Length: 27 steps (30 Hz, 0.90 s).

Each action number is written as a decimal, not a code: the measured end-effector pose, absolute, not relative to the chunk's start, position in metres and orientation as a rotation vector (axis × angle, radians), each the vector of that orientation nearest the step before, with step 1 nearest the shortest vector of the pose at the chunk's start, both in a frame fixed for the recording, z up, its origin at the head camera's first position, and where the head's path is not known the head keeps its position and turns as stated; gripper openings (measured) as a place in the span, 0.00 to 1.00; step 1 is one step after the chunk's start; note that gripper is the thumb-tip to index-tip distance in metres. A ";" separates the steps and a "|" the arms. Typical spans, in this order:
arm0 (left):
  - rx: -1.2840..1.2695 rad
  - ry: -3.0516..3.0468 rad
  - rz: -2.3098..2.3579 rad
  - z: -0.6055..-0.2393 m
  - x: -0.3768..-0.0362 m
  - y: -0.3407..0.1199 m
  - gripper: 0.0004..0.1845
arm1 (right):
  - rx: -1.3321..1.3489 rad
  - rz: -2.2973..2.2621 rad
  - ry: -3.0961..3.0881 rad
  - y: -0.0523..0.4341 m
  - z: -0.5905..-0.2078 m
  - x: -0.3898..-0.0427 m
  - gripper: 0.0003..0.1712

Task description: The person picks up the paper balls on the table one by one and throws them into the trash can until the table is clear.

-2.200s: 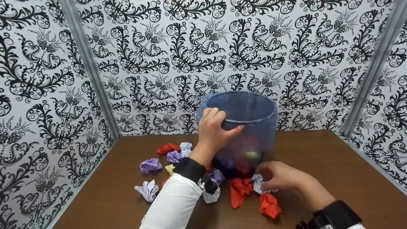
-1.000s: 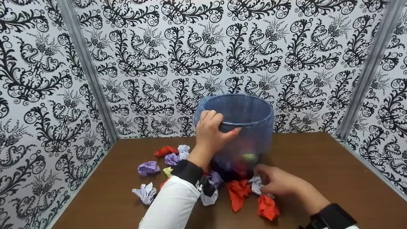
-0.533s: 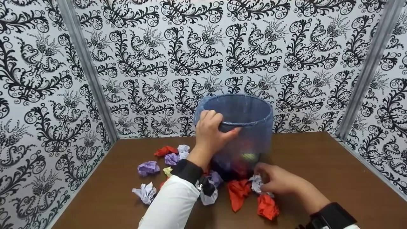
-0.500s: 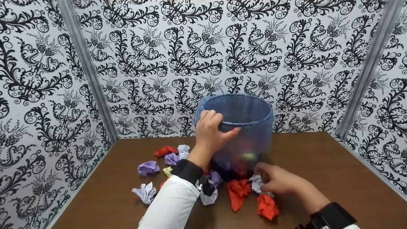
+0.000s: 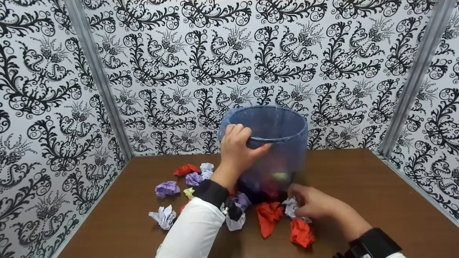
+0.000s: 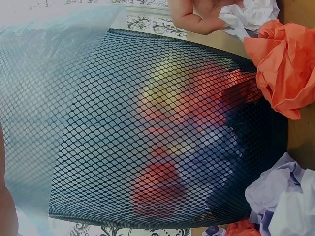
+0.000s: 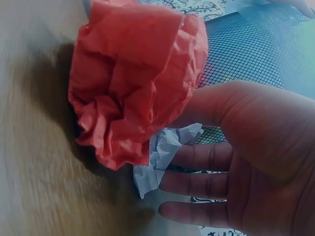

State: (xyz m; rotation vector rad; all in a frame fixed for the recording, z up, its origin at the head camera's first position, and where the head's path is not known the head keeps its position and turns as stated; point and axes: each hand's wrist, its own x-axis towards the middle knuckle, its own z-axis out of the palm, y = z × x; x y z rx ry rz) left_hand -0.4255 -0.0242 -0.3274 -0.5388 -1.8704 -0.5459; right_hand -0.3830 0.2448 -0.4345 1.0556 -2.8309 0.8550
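My left hand [image 5: 236,148] grips the near left rim of a dark mesh wastebasket [image 6: 108,132], its thumb along the front edge. The basket has a bluish plastic liner [image 5: 292,152] folded over its rim and stands upright. Red, yellow and dark crumpled papers show blurred through its mesh. Down by the basket's right base, my right hand [image 5: 317,204] pinches a crumpled white paper ball [image 5: 289,207] between thumb and fingers. In the right wrist view, a crumpled red paper ball [image 7: 133,83] hides the thumb's tip and part of the white paper ball.
A second crumpled red paper [image 5: 268,216] lies in front of the basket, with purple [image 5: 242,200] and white papers [image 5: 236,220] under the left wrist. Several more crumpled papers lie at left, including a purple one [image 5: 167,189]. Patterned walls enclose the brown table [image 5: 365,179].
The head view has shifted slightly since the oldest frame. Both hands keep their places, the left on the basket rim and the right at the white paper ball.
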 end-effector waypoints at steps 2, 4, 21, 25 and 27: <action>-0.537 -1.873 -0.547 -0.327 -0.426 -0.025 0.32 | 1.054 0.869 -2.834 0.245 -0.434 -0.383 0.24; -0.536 -1.874 -0.548 -0.327 -0.426 -0.025 0.32 | 1.051 0.893 -2.841 0.245 -0.433 -0.383 0.24; -0.535 -1.880 -0.550 -0.324 -0.424 -0.026 0.32 | 0.964 1.118 -2.796 0.259 -0.409 -0.380 0.24; -0.545 -1.877 -0.555 -0.325 -0.424 -0.025 0.31 | 0.947 1.055 -2.771 0.267 -0.403 -0.379 0.24; -0.546 -1.879 -0.556 -0.326 -0.424 -0.025 0.31 | 0.938 1.038 -2.766 0.272 -0.400 -0.379 0.24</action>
